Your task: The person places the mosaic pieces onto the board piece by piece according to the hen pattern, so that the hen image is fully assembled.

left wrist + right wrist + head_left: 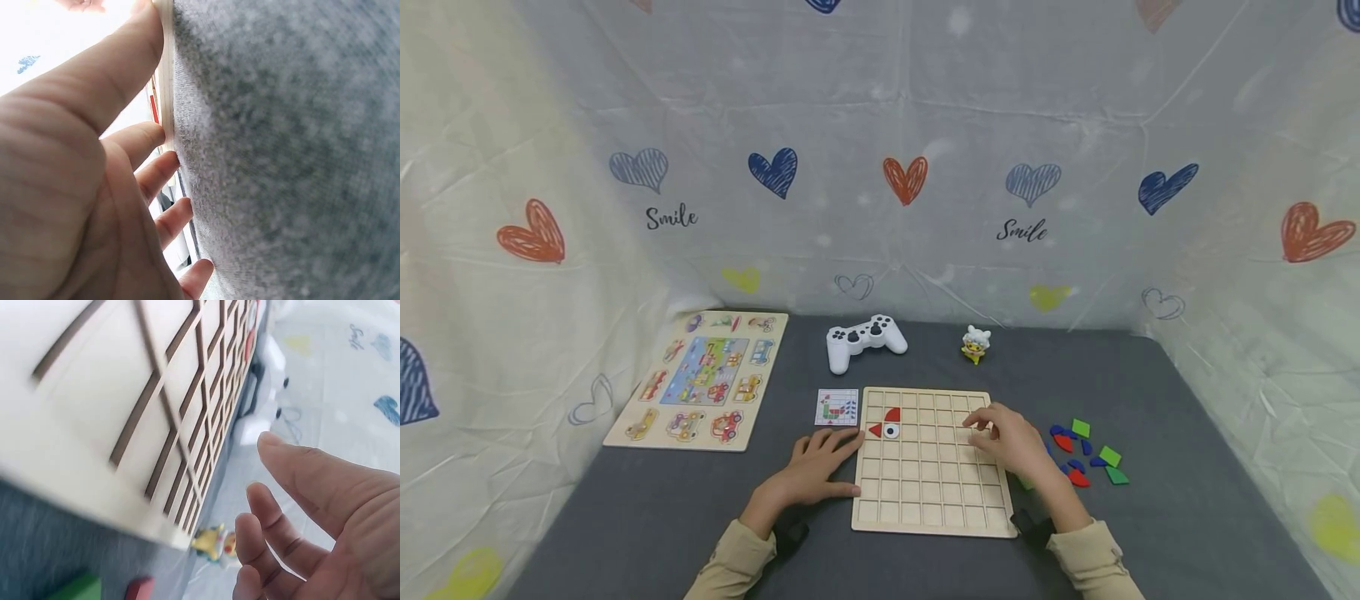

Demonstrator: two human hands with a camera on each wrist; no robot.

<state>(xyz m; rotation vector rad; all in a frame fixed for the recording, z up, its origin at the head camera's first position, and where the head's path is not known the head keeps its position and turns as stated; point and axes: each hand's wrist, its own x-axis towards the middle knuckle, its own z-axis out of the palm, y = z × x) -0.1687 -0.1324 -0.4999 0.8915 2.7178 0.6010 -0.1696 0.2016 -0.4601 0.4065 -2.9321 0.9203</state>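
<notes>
Your left hand (815, 472) touched the left edge of the wooden grid board (931, 492) with its fingers spread, while your right hand (1009, 439) hung over the right edge, thumb and gently bent fingers apart. The board lay midway between the left and right edges of the table (662, 508). Near the board's far left corner sat a red triangle (876, 430), a red quarter-round piece (892, 414) and an eye piece (891, 431).

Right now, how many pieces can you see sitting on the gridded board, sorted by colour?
Red: 2 (curved piece, triangular piece)
White with a black centre: 1 (round piece)
Total visible on the gridded board: 3
</notes>
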